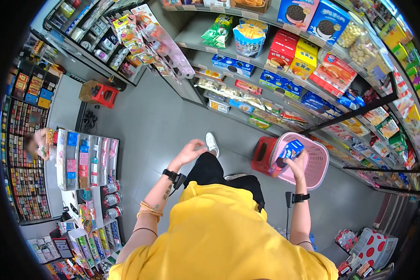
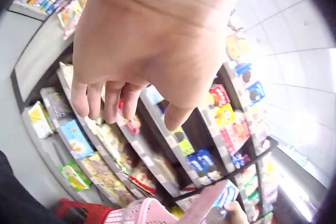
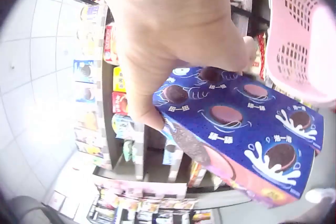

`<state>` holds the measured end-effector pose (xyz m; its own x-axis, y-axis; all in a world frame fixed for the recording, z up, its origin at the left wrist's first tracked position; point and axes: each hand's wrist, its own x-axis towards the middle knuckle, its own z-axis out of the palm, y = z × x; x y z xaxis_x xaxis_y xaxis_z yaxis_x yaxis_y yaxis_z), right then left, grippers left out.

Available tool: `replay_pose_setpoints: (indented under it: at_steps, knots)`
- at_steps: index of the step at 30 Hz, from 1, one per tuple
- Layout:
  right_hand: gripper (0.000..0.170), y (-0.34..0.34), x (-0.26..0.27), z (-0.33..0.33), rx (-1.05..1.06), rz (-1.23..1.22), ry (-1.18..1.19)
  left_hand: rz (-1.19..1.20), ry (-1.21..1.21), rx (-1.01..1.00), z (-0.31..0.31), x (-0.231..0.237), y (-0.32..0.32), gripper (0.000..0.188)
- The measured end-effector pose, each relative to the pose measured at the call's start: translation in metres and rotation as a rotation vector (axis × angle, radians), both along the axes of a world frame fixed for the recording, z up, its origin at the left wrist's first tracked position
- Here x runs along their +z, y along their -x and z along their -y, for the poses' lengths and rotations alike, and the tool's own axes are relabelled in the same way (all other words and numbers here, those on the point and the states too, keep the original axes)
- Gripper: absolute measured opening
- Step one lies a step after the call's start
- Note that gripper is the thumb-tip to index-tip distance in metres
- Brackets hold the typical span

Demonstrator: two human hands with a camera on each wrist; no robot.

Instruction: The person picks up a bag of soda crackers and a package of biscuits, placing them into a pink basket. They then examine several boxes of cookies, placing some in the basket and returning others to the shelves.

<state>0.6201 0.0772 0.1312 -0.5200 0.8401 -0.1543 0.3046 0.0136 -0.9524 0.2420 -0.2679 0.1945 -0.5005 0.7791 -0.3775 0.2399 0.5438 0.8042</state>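
My right hand (image 1: 297, 165) grips blue cookie boxes (image 3: 239, 124), with pictures of dark sandwich cookies and milk splashes on them. Two box ends seem to lie side by side in the right wrist view, the thumb on one side and the fingers on the other. In the head view they overlap the pink plastic basket (image 1: 319, 161), close to its left rim. My left hand (image 1: 191, 153) hangs in the air in front of my body, holding nothing, its fingers loosely bent in the left wrist view.
The basket stands beside a red stool (image 1: 260, 156) at the foot of the snack shelves (image 1: 191, 37). Several cookie cartons, such as a yellow box (image 1: 304, 57), line them. Left is a glass display counter (image 1: 60, 158), with a person (image 1: 44, 142) behind it. Grey floor (image 1: 154, 116) lies between.
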Motion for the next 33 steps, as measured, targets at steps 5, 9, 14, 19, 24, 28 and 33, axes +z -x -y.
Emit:
replay_pose_setpoints:
  at_steps: [5, 9, 14, 19, 24, 28, 33]
  knots:
    - [0.104, 0.042, 0.073, 0.093, 0.200, -0.222, 0.528, 0.111, -0.113, -0.198, -0.043, 0.071, -0.027, 0.067]
    - [0.118, 0.090, 0.142, 0.149, 0.499, -0.150, 0.344, 0.203, -0.178, -0.414, -0.042, 0.121, -0.033, 0.088]
    - [0.127, 0.155, 0.168, 0.197, 0.736, -0.057, 0.120, 0.243, -0.286, -0.472, 0.003, 0.137, -0.008, 0.101]
    - [0.132, 0.212, 0.197, 0.262, 0.916, 0.030, 0.099, 0.559, -0.287, -0.426, 0.080, 0.125, 0.028, 0.102]
    - [0.132, 0.240, 0.201, 0.318, 1.046, 0.102, 0.091, 0.595, -0.353, -0.471, 0.141, 0.118, 0.043, 0.107]
    - [0.134, 0.249, 0.209, 0.347, 1.048, 0.198, 0.144, 0.723, -0.291, -0.429, 0.169, 0.121, 0.048, 0.099]
    - [0.119, 0.245, 0.217, 0.352, 0.990, 0.072, -0.004, 0.863, -0.316, -0.290, 0.196, 0.085, 0.061, 0.070]
